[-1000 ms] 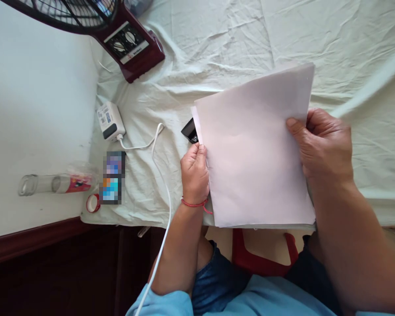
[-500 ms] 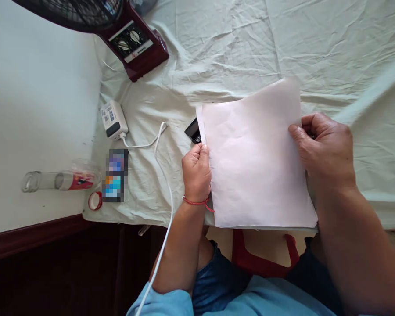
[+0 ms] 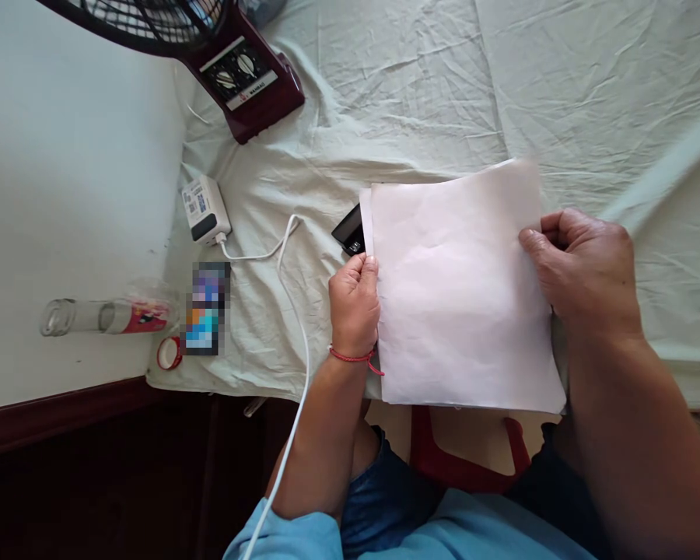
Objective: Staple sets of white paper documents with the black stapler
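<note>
A stack of white paper sheets [image 3: 458,295] is held over the near edge of a pale green cloth [image 3: 397,93]. My left hand [image 3: 355,305], with a red string at the wrist, pinches the stack's left edge. My right hand [image 3: 583,272] grips its right edge, thumb on top. A small black device [image 3: 348,229] lies on the cloth, partly hidden under the paper's upper left corner.
A dark red fan [image 3: 233,66] stands at the back left. A white charger block [image 3: 204,208] lies on the cloth, its white cable [image 3: 295,311] running down past my left arm. A clear plastic bottle [image 3: 102,315] lies on its side on the white surface at left, with a small red-rimmed cap [image 3: 168,354] and a blurred flat object [image 3: 207,309] nearby. A red stool [image 3: 467,455] is below the cloth's edge.
The paper stack has dropped lower and flattened toward the cloth, its far edge coming down. Both hands keep their hold on the edges.
</note>
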The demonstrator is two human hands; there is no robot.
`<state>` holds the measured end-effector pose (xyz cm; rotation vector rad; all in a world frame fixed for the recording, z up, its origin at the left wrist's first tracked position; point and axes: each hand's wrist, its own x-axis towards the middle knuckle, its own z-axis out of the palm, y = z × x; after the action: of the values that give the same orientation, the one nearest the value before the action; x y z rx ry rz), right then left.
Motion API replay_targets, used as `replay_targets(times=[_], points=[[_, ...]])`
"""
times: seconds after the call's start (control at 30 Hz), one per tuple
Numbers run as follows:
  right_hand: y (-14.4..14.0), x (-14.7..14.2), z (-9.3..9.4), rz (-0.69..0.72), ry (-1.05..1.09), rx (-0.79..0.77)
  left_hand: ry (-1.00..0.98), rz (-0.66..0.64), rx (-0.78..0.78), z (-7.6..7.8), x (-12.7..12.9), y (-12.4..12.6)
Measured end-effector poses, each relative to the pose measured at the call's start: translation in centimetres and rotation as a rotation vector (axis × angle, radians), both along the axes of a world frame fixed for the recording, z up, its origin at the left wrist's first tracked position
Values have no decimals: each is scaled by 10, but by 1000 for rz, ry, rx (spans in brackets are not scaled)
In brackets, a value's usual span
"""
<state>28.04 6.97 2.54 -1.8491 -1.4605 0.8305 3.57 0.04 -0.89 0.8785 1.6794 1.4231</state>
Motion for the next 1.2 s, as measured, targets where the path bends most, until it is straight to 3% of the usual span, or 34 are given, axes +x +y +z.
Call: replay_targets(times=[0.6, 0.73, 0.9, 1.2], points=[[2, 0, -1, 21, -127, -20, 40, -5, -3, -1, -2, -1], [0, -1, -5, 12, -45, 89, 32, -2, -1, -1, -2, -1], [2, -3, -16, -10, 11, 411, 11, 20, -13, 1, 1, 0], [1, -9, -17, 18, 377, 297, -17, 7, 10, -1, 0, 1]])
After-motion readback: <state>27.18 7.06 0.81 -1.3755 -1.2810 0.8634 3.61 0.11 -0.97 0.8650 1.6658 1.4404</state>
